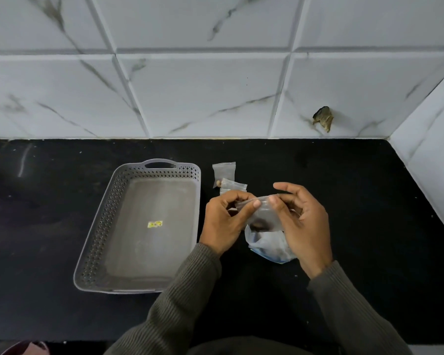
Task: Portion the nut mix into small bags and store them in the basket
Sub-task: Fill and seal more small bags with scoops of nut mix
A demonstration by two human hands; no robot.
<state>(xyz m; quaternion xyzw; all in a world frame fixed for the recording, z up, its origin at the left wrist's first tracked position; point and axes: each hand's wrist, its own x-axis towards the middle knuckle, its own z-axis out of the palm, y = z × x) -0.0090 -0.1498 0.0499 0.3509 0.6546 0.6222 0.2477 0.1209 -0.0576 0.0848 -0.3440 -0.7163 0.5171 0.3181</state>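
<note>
— Step in hand? Looks like sealing or opening the mouth of a small clear bag [263, 213], held up at centre-right of the frame.

— Grip? Left hand [224, 221] pinching the top strip between thumb and forefinger; right hand [301, 221] pinching the same strip from the other side, remaining fingers fanned loose. Both clamped on the bag's upper edge.

— Contents? Something dark at the bottom of the bag, probably a portion of nuts; too blurred for certainty.

— Source of the mix? Larger crumpled bag [269, 248] lying on the black counter [356, 201] just below the hands, partly hidden behind the right wrist.

— Other small bags? Two [224, 175] lying overlapped just above the left hand, at least one with a nut visible.

— Destination? Grey basket [113, 201] at centre-left, nothing inside but a yellow sticker [154, 224].

— Advice for doing it well? Keep the bag upright, line up the two lips squarely, then run pinched fingertips along the whole strip, end to end. Worth squeezing out spare air first. Risk: a gap left at a corner, spilling nuts later in the basket.
</note>
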